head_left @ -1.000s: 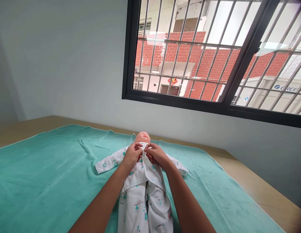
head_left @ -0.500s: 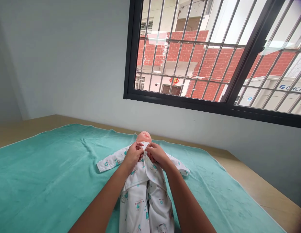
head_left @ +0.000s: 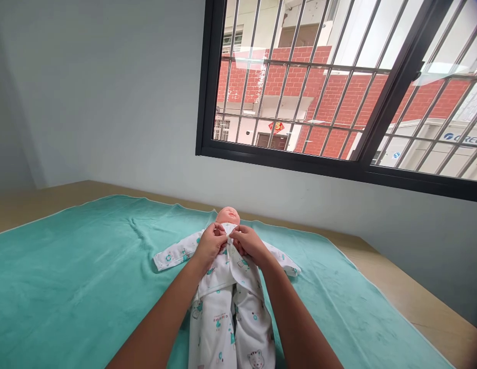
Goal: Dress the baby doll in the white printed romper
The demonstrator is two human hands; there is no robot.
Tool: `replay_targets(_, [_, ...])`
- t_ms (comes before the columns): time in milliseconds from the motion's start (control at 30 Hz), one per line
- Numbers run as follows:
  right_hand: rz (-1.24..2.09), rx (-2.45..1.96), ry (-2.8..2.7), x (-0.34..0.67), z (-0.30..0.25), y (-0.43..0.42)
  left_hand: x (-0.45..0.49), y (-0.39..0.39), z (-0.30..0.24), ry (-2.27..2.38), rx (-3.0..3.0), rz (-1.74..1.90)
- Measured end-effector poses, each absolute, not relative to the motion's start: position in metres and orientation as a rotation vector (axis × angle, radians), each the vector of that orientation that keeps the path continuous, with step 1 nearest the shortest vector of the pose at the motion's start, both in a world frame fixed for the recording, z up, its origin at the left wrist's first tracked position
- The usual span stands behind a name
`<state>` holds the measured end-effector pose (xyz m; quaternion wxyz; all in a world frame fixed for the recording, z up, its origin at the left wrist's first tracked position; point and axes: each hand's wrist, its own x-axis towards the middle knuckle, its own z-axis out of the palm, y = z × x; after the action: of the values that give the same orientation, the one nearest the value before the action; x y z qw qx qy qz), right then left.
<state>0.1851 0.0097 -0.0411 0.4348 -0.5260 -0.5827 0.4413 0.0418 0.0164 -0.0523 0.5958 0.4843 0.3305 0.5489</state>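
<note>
A baby doll (head_left: 227,214) lies on its back on a teal blanket (head_left: 69,287), dressed in a white printed romper (head_left: 223,318). Its sleeves spread out to both sides. My left hand (head_left: 210,245) and my right hand (head_left: 248,243) meet at the doll's chest just below the neck. Both pinch the two front edges of the romper, fingers curled tight on the cloth. The lower front of the romper lies open over the legs.
The blanket covers a tan wooden platform (head_left: 423,312) that runs along a pale wall. A barred black-framed window (head_left: 338,87) sits above, with red brick buildings outside. The platform's right edge drops off near the frame's corner.
Both hands stay pinched at the romper's collar with only small finger shifts. The view has drifted slightly.
</note>
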Motion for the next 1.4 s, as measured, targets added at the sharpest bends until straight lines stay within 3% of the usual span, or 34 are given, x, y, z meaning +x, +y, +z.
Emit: replay_targets(1400, [1.185, -1.233, -1.381, 0.193, -0.043, 0.009, 0.043, 0.019, -0.051, 1.127, 1.472, 1.197])
